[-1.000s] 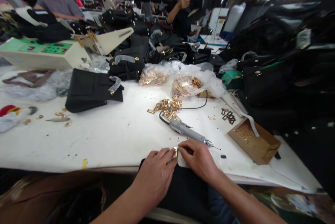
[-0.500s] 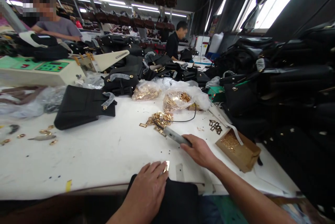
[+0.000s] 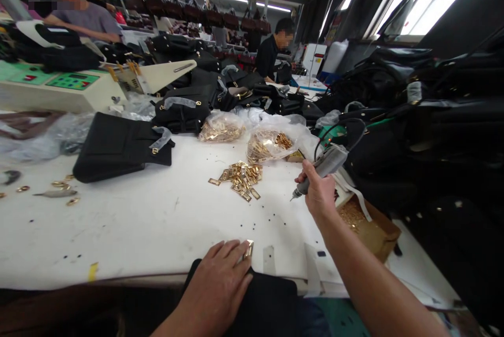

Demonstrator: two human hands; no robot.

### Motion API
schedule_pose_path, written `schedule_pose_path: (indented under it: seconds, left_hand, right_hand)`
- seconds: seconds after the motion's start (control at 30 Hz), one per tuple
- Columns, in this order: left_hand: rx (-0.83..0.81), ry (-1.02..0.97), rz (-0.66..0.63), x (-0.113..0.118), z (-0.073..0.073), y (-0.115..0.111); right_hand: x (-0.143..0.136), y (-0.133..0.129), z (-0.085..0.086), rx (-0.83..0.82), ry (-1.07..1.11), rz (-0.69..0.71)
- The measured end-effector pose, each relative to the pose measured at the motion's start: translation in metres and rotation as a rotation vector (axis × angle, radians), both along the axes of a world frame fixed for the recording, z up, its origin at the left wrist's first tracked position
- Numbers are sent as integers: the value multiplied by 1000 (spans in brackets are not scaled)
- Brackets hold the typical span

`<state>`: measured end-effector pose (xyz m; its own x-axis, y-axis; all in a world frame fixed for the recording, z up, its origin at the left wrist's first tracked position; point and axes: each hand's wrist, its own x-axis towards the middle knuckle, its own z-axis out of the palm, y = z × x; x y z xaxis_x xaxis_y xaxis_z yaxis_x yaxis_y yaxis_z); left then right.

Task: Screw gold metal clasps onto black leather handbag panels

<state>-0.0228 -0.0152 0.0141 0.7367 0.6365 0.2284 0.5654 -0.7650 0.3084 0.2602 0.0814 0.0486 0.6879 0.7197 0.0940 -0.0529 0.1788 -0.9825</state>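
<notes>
My right hand (image 3: 321, 190) is closed around a grey electric screwdriver (image 3: 329, 161). Its thin bit points down and left, just above the white tabletop, and a black cable loops from its back end. At the near table edge, my left hand (image 3: 220, 284) is bent over the top edge of a black bag piece (image 3: 273, 295), fingers together. A shiny gold metal plate (image 3: 249, 249) shows by its index fingertip, partly covered by the fingers. A loose pile of gold rectangular plates (image 3: 242, 177) lies farther up the table.
Clear plastic bags of gold fittings (image 3: 268, 145) stand behind the pile. An open cardboard box (image 3: 374, 229) of small gold pieces is at right. A black bag (image 3: 122, 145) lies at left, near a machine (image 3: 94, 93). Black bags are heaped right; two people are beyond.
My right hand has lifted the screwdriver away from the gold pile, up and to the right, and swung its bit down toward the left. My left hand stays on the black bag piece.
</notes>
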Motion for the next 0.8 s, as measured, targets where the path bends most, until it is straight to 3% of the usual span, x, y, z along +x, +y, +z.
schedule_pose_path:
  seconds: [0.2, 0.4, 0.63, 0.8]
  left_hand:
    - [-25, 9, 11, -2, -2, 0]
    - [-33, 5, 10, -1, 0, 0]
    - [-78, 14, 13, -2, -1, 0]
    - [-140, 17, 18, 0, 5, -2]
  right_hand:
    - [-1, 13, -20, -58, -102, -7]
    - [-2, 14, -25, -74, -146, -22]
    - [-10, 5, -8, -32, -59, -10]
    - [-42, -37, 15, 37, 188, 199]
